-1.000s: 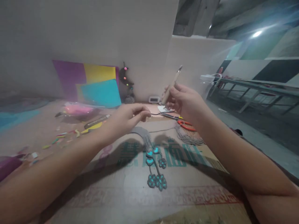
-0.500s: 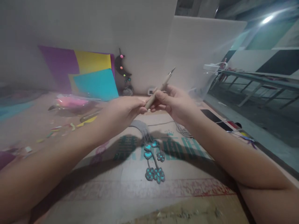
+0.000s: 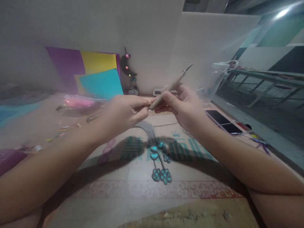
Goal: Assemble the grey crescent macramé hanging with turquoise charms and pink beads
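My right hand is closed around a slim beige-handled tool with a narrow pointed metal tip, slanting up to the right. At the tool's lower end, the thumb and finger of my left hand come together in a pinch, seemingly on that end. Both hands are raised above the board. Below them lies a grey curved piece with hanging strands. Turquoise-filled hearts and grey flowers with turquoise petals end the strands.
A printed board covers the tabletop in front of me. Purple, yellow and turquoise sheets lean on the wall beside a dark crescent ornament. A pink item in clear plastic lies left, a phone right.
The view has shifted slightly, and the surroundings appear a little further right. The tool's tip has swung right and tilts lower. My right hand has moved slightly right with it.
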### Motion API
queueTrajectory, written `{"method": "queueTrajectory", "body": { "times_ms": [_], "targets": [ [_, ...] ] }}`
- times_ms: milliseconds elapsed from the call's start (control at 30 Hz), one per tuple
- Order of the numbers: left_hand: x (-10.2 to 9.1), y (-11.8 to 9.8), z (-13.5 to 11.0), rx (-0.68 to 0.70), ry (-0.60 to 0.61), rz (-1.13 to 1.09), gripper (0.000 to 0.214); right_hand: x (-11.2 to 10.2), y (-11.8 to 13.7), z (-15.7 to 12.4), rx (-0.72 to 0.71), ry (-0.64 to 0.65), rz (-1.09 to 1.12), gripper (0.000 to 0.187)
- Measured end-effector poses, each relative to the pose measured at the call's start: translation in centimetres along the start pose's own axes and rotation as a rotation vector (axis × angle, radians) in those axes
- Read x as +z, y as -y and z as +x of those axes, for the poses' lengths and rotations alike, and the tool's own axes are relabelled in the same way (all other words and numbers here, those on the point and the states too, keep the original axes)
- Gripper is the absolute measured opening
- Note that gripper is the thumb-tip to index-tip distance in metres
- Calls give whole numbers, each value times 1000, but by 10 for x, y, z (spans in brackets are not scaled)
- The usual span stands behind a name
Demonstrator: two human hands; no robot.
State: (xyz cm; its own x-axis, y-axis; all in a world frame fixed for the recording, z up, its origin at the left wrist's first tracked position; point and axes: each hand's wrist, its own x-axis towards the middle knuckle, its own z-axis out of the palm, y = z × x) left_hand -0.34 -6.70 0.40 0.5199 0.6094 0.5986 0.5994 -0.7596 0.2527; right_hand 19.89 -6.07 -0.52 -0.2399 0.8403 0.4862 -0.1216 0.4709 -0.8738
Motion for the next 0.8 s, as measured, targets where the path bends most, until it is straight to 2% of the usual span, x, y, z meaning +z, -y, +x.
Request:
{"method": "queueTrajectory", "body": {
  "times_ms": [67,267,433,500,667,800],
  "targets": [
    [-2,0,0,17,15,10,27,0,2,-1,-1,3,-18,42],
    [-7,2,1,199,61,86,28,0,4,-2,-22,25,9,39],
    [-7,1,2,236,83,132,28,0,4,-3,-34,7,-7,38],
    [-6,-1,1,214,65,171,28,2,2,-4,-21,-3,-19,40],
    [-3,-4,0,40,67,126,29,4,7,-6,12,18,-54,35],
    [-9,9,5,-55,70,183,28,-19,26,5,-65,-106,-142,18]
  ]
}}
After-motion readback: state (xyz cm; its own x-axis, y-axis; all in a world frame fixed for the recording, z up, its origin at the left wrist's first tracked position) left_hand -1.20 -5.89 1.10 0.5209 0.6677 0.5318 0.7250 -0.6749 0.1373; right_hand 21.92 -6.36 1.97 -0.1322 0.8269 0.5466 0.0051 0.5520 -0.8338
